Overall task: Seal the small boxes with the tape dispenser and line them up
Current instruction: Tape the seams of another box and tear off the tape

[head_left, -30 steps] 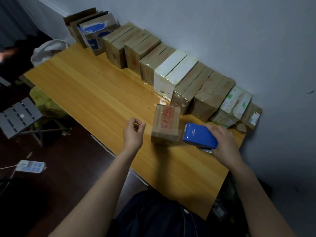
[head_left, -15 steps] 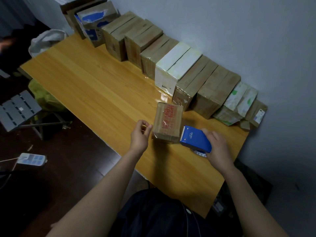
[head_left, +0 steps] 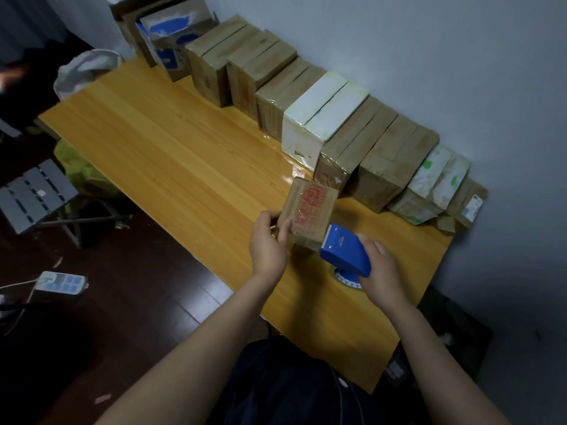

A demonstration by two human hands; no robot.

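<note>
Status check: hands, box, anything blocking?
Left hand grips red-stamped box. Right hand holds blue tape dispenser, toothed edge at the box's right side. Row of boxes along wall, close behind.

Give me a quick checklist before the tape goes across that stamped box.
1. Left hand grips the box at its near left edge: ok.
2. Right hand holds the tape dispenser: ok.
3. Dispenser's toothed edge meets the box's near right corner: ok.
4. Tape end stuck to the box: cannot tell, the tape is too hard to see.
5. Box sitting flat on the table: cannot tell, the hands hide its base.
6. Free spot in the row of boxes by the wall: cannot tell; the row runs nearly to the table's right corner.
</note>
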